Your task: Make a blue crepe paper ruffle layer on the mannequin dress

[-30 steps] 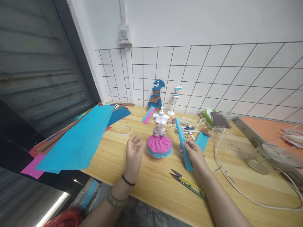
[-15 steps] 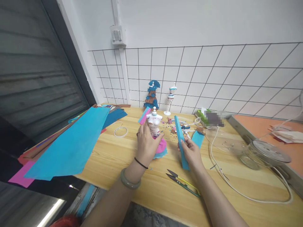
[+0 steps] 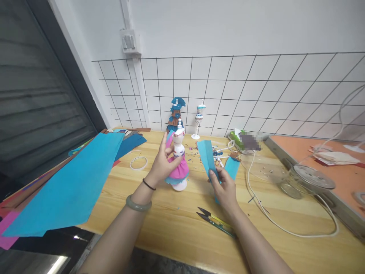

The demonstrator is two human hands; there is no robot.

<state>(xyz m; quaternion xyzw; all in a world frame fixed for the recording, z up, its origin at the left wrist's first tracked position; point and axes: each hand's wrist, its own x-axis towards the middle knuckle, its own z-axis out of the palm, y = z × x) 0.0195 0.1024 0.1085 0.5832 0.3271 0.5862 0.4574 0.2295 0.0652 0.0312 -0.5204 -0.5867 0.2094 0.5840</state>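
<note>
My left hand (image 3: 162, 164) is wrapped round the waist of a small white mannequin bust (image 3: 178, 141) wearing a pink skirt with a blue hem (image 3: 180, 173). The mannequin is lifted off the wooden table (image 3: 182, 228) and stands upright in the grip. My right hand (image 3: 224, 188) pinches a folded strip of blue crepe paper (image 3: 207, 155), held upright just right of the mannequin. A second blue paper piece (image 3: 232, 167) lies behind that hand.
Yellow-handled thread snips (image 3: 216, 221) lie near my right forearm. Large blue paper sheets (image 3: 68, 186) cover the table's left side. A tape ring (image 3: 138, 163), two dressed mannequins (image 3: 175, 114) by the grid wall, a white cable (image 3: 285, 228), a clear lid (image 3: 312, 182) and an orange tray (image 3: 316, 146) stand around.
My left hand went from open beside the mannequin to gripping it and lifting it off the table. The blue strip in my right hand has turned its flat face toward me.
</note>
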